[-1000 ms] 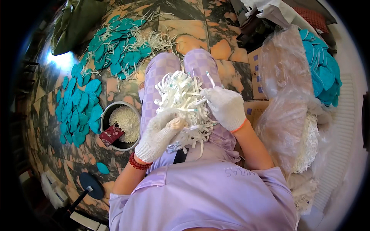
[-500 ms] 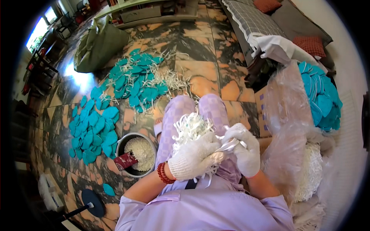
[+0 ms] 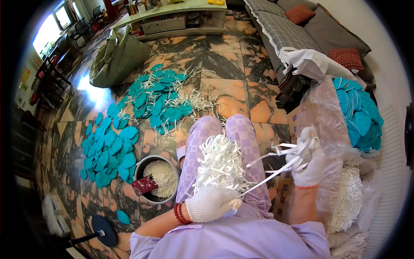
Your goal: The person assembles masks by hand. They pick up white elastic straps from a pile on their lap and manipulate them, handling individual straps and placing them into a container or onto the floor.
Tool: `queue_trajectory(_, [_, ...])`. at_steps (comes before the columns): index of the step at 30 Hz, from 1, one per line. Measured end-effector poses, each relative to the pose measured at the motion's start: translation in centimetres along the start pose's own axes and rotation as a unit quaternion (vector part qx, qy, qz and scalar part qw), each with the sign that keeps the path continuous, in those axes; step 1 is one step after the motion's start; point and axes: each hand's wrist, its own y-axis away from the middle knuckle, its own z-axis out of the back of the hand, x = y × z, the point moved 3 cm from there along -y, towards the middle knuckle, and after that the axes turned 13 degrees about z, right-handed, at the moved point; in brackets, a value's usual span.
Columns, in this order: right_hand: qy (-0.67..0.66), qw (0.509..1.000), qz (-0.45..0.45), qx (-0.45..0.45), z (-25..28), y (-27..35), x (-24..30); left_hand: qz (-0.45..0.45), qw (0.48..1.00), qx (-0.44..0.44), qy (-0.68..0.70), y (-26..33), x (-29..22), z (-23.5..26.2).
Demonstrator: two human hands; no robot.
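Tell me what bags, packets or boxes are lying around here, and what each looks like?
Clear plastic bag: right of the knees, crinkled, see-through.
Small packet: in the metal bowl, dark red.
Cardboard box: behind the clear bag, brown.
Green sack: far left on the floor, bulging, olive.

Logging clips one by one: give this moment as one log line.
left hand: pinning strap pile on lap | right hand: shut on straps, raised to right | bowl: on floor by left knee
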Motion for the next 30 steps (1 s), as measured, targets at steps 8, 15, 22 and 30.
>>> queue_trajectory(8, [-0.006,0.978,0.098,-0.183,10.7,-4.4,6.6,0.045,0.975,0.084,0.200,1.5,4.3,-1.9])
queue_trajectory(15, [0.092,0.958,0.192,-0.189,0.8,-3.2,4.7,0.124,0.902,0.114,0.398,1.1,5.7,0.9])
queue_trajectory(22, [0.081,0.979,0.145,-0.116,0.6,-2.3,2.6,0.158,0.770,0.061,0.615,-0.5,5.2,0.6])
queue_trajectory(30, [0.363,0.874,0.286,-0.150,3.1,-2.9,5.4,0.133,0.777,-0.034,0.615,0.6,7.0,1.0])
